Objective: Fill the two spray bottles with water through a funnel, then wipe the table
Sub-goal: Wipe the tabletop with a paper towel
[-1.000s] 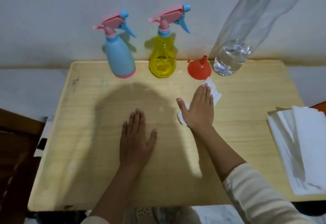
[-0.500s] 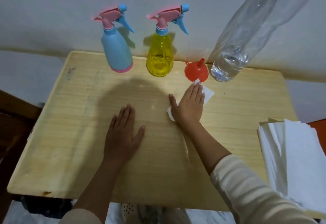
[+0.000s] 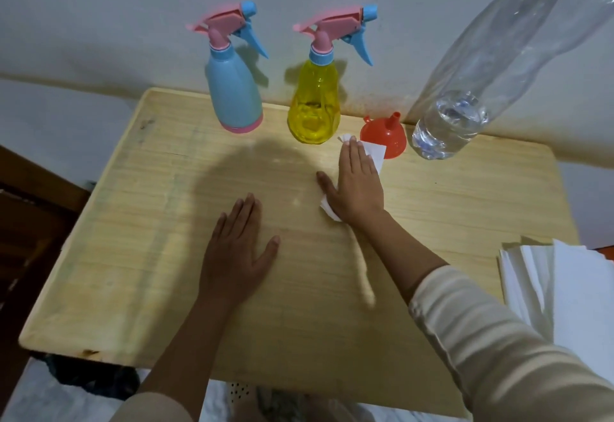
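Observation:
A blue spray bottle and a yellow spray bottle, both with pink trigger heads, stand at the back of the wooden table. An orange funnel lies mouth-down to the right of the yellow bottle. My right hand presses flat on a white tissue just in front of the funnel and the yellow bottle. My left hand rests flat on the table's middle, fingers spread, holding nothing.
A large clear plastic bottle with a little water stands at the back right, beside the funnel. A stack of white tissues lies at the table's right edge. A wall runs behind the table; dark furniture stands at the left.
My right hand has slid the tissue away from me and leftward, up to the funnel and yellow bottle. The left hand has stayed flat. The camera view shifted.

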### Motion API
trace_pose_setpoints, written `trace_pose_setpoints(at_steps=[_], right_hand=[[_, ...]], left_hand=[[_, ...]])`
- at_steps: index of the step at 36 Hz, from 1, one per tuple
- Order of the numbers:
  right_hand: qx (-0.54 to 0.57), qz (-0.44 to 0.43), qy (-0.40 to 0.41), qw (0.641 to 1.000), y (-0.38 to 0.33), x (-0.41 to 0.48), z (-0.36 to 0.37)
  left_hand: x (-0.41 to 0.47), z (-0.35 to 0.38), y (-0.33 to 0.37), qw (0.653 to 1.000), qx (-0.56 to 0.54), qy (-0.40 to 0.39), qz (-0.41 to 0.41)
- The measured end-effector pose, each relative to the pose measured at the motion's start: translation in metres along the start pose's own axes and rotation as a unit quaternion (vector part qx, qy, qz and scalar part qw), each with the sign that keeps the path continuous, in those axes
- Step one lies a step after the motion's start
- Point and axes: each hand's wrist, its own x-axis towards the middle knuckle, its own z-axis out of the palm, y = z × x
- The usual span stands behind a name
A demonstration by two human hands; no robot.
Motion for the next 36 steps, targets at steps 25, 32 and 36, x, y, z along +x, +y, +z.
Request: trace_pose_setpoints(at_steps=[25, 32, 36], right_hand=[[0.045, 0.153, 0.093, 0.983, -0.118, -0.052, 0.037], [0.071, 0.260, 0.107, 0.957, -0.191, -0.032, 0.058], [0.083, 0.228, 0.097, 0.965, -0.222, -0.019, 0.064]], left_hand=[[-0.036, -0.065, -0.151, 0.995, -0.030, 0.044, -0.083], [-0.029, -0.075, -0.196, 0.997, -0.011, 0.022, -0.079], [-0.030, -0.071, -0.194, 0.996, -0.001, 0.043, -0.077]])
